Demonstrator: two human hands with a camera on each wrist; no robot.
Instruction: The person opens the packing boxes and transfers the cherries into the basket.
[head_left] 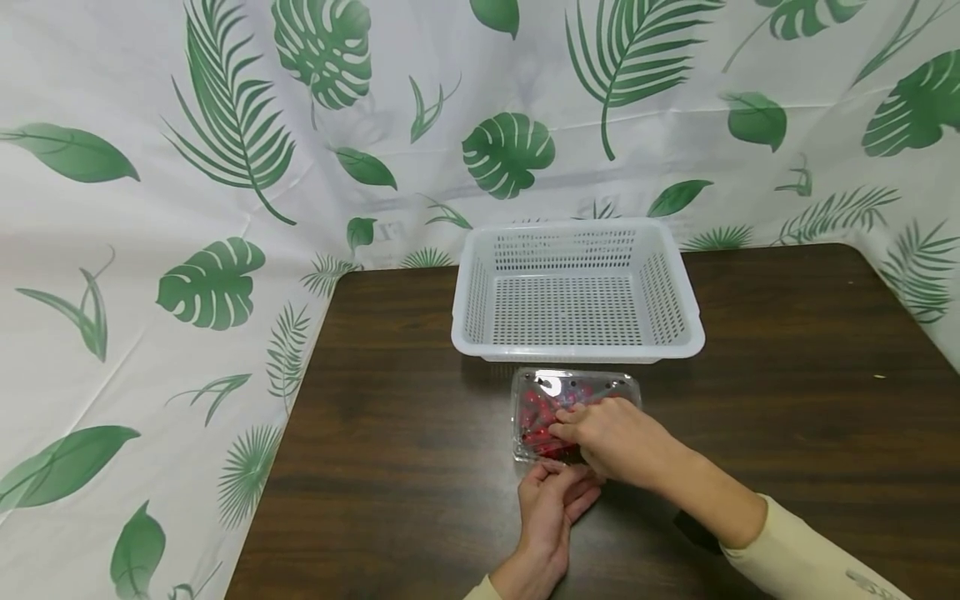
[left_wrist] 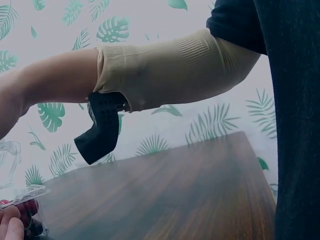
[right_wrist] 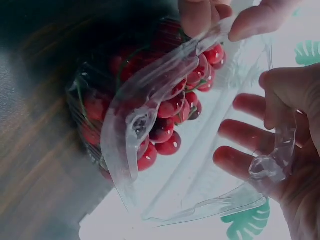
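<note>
Box of red fruit, right of centre in the head view's lower half. Pinched at the near rim by the left hand, at the raised lid between thumb and part-spread fingers of the right hand. Best to steady the rim, ease the plastic gently, avoid tipping. Just above, white basket.

A white sheet printed with green leaves enclosed the dark, wood-grained table at back and sides.
</note>
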